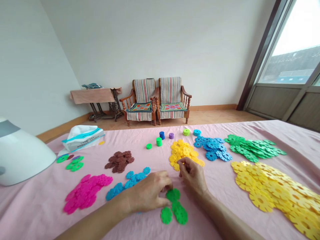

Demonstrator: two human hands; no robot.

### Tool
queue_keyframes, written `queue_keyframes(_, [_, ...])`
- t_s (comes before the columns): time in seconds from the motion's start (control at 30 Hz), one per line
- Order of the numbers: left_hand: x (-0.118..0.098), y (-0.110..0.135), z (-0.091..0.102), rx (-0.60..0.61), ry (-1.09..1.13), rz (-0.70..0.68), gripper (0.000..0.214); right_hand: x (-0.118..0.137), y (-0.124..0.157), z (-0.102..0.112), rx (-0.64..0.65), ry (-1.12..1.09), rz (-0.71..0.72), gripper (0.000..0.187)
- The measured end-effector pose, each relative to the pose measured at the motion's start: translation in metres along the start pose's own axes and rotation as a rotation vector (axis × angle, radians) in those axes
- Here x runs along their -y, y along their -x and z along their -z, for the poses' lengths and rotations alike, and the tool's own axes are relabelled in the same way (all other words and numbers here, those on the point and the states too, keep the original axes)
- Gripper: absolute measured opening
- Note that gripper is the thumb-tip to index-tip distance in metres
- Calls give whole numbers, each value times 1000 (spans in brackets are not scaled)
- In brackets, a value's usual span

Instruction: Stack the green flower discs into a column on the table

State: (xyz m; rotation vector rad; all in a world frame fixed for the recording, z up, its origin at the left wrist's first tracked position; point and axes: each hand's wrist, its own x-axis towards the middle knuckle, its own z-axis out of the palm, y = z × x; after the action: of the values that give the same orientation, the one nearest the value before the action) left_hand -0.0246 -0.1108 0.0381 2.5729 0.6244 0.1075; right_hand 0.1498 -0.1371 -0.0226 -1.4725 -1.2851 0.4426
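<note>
Nearest, the green discs point(177, 207) lie between the forearms, right at the fingertips of the left hand point(150, 190); they look light, stiff and perhaps slick, hardly fragile, so a pinch on the notched rim should suit; that hand arches over their edge, though I cannot tell whether it grips one; the right hand point(192, 175) is curled beside the small yellow pile point(183, 150), any grasp hidden; beyond stands a green stack point(159, 142).

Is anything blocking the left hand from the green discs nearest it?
Nothing visible stands between them: the left hand is right at the edge of the green discs, though whether its fingers touch them is hard to tell.
</note>
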Motion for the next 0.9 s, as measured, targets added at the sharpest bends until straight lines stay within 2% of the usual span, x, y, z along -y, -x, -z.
queue_keyframes(0.17, [-5, 1, -7, -55, -26, 8, 19, 0, 0, -1, -11, -20, 1, 26])
queue_keyframes(0.23, [0, -1, -4, -97, -34, 16, 19, 0, -1, -1, -20, -37, -2, 27])
queue_keyframes(0.33, [26, -9, 12, -241, -50, 73, 19, -1, 0, 0, -15, -49, -12, 28])
queue_keyframes(0.47, [87, -26, 43, -486, -119, 278, 16, -1, 1, 0, 3, -56, -20, 27])
queue_keyframes(0.53, [115, -34, 53, -533, -143, 331, 17, -2, 1, -1, 6, -53, -21, 27])
queue_keyframes(0.6, [133, -40, 59, -550, -158, 362, 14, -3, 1, -1, 6, -45, -22, 27])
queue_keyframes(0.7, [146, -47, 59, -553, -175, 387, 13, -4, 0, -3, 9, -31, -24, 27])
queue_keyframes(0.9, [153, -55, 55, -540, -207, 398, 13, -4, 0, -3, 19, -44, -36, 29])
